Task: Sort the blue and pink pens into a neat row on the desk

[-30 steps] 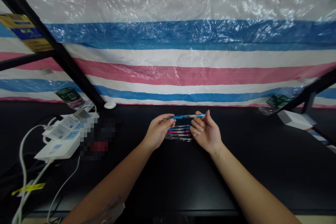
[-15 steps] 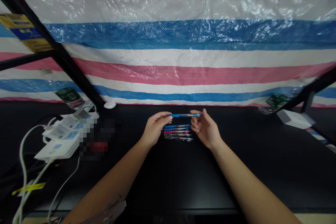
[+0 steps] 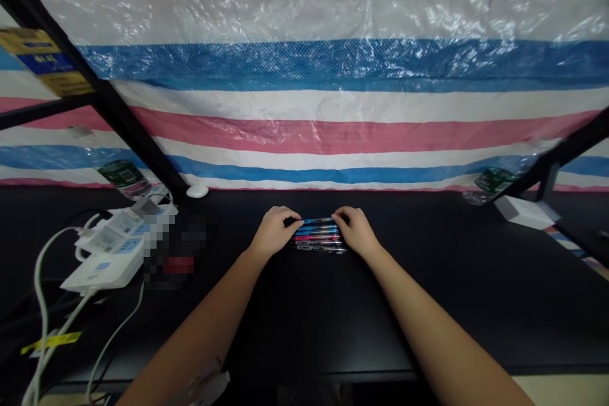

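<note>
A row of several pens [image 3: 318,238], blue, pink and dark ones, lies side by side on the black table [image 3: 304,317]. A blue pen [image 3: 318,221] sits at the far end of the row, level with the others. My left hand [image 3: 273,232] pinches its left end and my right hand [image 3: 356,231] pinches its right end. Both hands rest low on the table, knuckles up, with fingers curled on the pen's ends.
White power strips [image 3: 114,244] with trailing cables lie at the left. Plastic bottles stand at the back left [image 3: 124,176] and back right [image 3: 492,183], a small white round thing [image 3: 196,191] sits near the tarp, and a white box [image 3: 526,211] is at the right. A striped tarp [image 3: 333,76] hangs behind.
Both hands have lowered the blue pen from above the row down onto the table at the far end of the row.
</note>
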Demonstrator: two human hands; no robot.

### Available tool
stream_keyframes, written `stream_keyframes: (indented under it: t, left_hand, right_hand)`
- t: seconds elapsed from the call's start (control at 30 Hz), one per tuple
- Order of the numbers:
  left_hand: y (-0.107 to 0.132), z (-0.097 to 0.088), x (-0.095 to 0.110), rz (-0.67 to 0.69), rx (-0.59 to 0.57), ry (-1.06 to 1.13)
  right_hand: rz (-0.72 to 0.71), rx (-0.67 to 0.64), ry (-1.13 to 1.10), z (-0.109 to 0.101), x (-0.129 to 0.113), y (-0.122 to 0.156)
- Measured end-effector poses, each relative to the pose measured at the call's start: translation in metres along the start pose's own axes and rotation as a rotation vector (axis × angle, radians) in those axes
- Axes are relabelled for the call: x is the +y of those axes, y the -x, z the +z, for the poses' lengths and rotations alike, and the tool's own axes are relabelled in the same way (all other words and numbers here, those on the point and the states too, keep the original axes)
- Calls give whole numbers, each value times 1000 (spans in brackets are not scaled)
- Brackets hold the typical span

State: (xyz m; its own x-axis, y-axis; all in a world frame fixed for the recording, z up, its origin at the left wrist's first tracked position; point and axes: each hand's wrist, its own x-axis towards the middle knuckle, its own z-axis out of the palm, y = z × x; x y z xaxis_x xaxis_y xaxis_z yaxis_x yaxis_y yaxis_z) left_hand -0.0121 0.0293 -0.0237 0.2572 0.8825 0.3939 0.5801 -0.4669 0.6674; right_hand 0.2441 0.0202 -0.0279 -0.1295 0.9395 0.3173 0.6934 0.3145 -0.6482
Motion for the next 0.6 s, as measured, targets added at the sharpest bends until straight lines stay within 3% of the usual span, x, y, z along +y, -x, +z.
stream_keyframes:
  t: [0.17,0.33,0.47,0.6]
  left_hand:
    - [7,-3,9,74,-89,45]
    - [19,-4,24,173,-326,-19]
    - [30,6,31,294,-323,-227]
    - [39,11,30,346,-310,-329]
  right_hand:
    - [-8,24,28,1,-2,4]
    - [-65,-25,30,2,-19,28]
    - [-202,-173,219,5,-34,48]
    - [-262,-225,350,9,-37,53]
